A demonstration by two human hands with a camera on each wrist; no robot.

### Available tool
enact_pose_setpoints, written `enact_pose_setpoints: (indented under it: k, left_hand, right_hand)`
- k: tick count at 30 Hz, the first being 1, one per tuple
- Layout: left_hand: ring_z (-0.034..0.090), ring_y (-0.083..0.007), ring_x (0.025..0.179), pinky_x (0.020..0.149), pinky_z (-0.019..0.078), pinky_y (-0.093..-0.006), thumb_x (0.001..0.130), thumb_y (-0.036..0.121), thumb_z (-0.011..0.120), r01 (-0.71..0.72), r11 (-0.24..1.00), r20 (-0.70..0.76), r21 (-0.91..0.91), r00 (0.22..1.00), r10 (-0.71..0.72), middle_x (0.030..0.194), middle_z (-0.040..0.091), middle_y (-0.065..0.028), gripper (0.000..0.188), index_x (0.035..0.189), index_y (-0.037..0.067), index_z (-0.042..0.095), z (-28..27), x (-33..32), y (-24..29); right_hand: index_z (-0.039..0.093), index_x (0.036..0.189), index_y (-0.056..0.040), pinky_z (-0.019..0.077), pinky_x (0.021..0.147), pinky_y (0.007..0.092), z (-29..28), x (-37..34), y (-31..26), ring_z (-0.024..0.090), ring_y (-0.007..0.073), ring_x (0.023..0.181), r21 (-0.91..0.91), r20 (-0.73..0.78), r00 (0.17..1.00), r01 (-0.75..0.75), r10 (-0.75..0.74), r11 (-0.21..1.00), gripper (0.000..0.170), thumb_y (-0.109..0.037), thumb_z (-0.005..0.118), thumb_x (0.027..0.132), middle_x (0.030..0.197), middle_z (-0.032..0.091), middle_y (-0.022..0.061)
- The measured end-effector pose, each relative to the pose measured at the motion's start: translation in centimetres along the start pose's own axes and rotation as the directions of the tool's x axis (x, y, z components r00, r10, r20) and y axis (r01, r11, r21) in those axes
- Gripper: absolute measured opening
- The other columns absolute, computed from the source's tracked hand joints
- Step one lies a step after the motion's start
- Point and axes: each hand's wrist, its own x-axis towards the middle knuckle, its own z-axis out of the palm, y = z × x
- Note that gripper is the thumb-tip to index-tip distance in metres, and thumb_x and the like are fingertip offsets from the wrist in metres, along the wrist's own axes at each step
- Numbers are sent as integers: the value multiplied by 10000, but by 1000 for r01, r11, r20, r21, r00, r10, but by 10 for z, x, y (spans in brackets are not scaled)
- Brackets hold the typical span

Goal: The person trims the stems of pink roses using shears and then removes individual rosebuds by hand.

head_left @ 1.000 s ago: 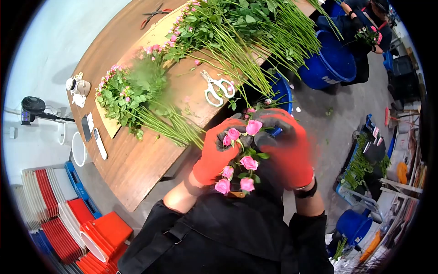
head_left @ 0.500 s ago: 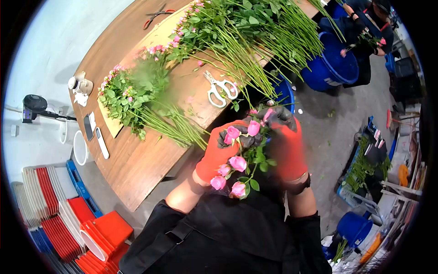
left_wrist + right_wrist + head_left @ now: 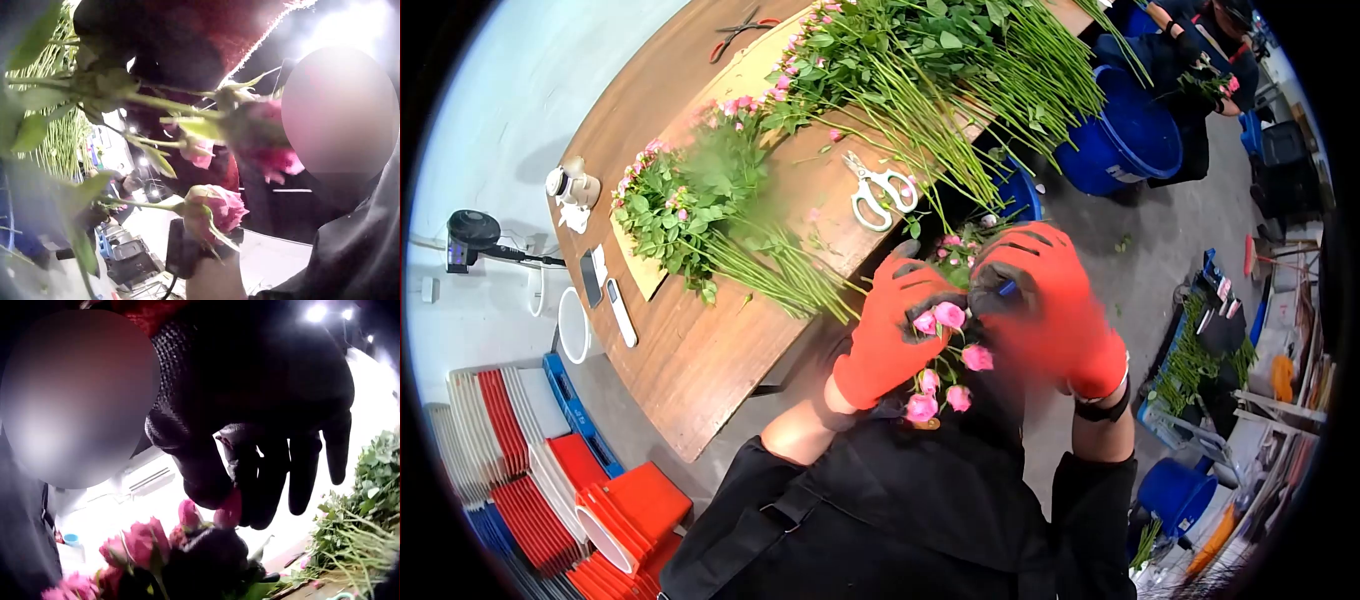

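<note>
Both hands wear red gloves with dark palms. In the head view my left hand grips the stems of several pink roses, whose heads hang below its fingers in front of the apron. Close on its right is my right hand, fingers bent. The right wrist view shows the right hand with thumb and index finger pinching a pink petal, just above the dark left glove and rose heads. Rose heads and leaves fill the left wrist view; the gripped part of the stems is hidden.
On the wooden table lie bundled roses, a larger pile of stems, white-handled scissors, red-handled pliers and a phone. Blue buckets stand beyond; another person is at the upper right.
The right hand rose away from the left, then came back beside it with its back turned up. The roses swung down-left, then back right, and the left hand's fingers have spread somewhat.
</note>
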Motion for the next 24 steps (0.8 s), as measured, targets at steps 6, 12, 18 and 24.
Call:
enact_pose_setpoints:
  k: [6, 12, 18, 24]
  left_hand:
    - [590, -312, 995, 1119, 328, -487, 635, 60, 698, -15, 992, 67, -122, 998, 23, 948, 663, -82, 342, 976, 70, 707, -2, 4, 0]
    - [597, -328, 980, 1036, 404, -465, 619, 35, 653, -22, 987, 58, -160, 998, 32, 946, 667, -109, 351, 965, 42, 707, -5, 7, -4]
    - [576, -267, 998, 968, 420, -409, 684, 73, 629, 90, 883, 24, -460, 996, -90, 999, 652, -117, 321, 988, -24, 666, -2, 1, -14]
    - [610, -151, 980, 892, 482, -319, 838, 197, 618, 313, 728, -6, -610, 917, -399, 1101, 651, -73, 383, 1148, -27, 607, -17, -4, -13]
  right_hand:
    - [631, 904, 17, 461, 749, 267, 5, 9, 31, 602, 150, 788, 783, 468, 864, -504, 187, 364, 141, -45, 596, 783, 873, 668, 73]
    - [631, 880, -10, 472, 782, 327, 35, -16, 39, 614, 253, 882, 766, 125, 979, -197, 158, 612, 112, -82, 673, 806, 982, 672, 104]
    - [646, 962, -47, 481, 880, 363, 41, -22, 39, 617, 325, 973, 251, -55, 997, 73, -61, 965, 176, -53, 704, 796, 1063, 656, 120]
    - [635, 1136, 15, 464, 958, 344, 55, -15, 34, 615, 236, 1086, 904, 181, 843, -345, 507, 251, 345, -4, 683, 796, 1161, 641, 144]
